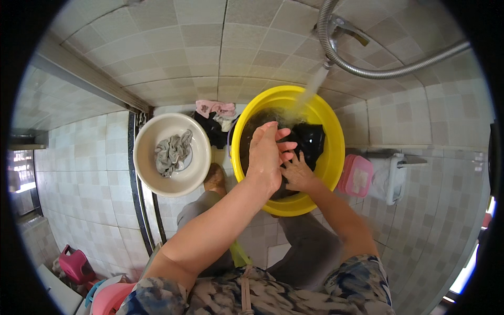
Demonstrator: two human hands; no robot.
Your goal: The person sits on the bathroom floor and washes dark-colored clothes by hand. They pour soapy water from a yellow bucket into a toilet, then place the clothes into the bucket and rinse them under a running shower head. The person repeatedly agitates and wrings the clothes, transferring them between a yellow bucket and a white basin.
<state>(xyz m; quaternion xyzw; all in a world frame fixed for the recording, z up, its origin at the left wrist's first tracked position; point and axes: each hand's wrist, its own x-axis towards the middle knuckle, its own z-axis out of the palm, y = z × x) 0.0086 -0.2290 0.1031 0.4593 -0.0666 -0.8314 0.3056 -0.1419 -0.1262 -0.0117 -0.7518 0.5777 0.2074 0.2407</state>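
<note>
My left hand (267, 151) is raised over the yellow bucket (336, 157), empty, its fingers apart and palm turned to the right. Lower and to its right, my right hand (300, 172) rests spread on dark wet cloth (309, 143) inside the bucket. Part of that cloth bulges up, black and shiny, above dark water. A stream of water (313, 86) pours from the metal wall tap (327, 63) into the bucket's far side. My left forearm and hand hide some of the bucket's contents.
A cream basin (204, 173) holding wrung grey cloth (172, 151) stands left of the bucket. Black cloth (212, 130) and a pink cloth (214, 107) lie between them by the wall. To the right are a pink plastic container (360, 175) and a lined white bin (388, 177). A metal shower hose (378, 75) loops above.
</note>
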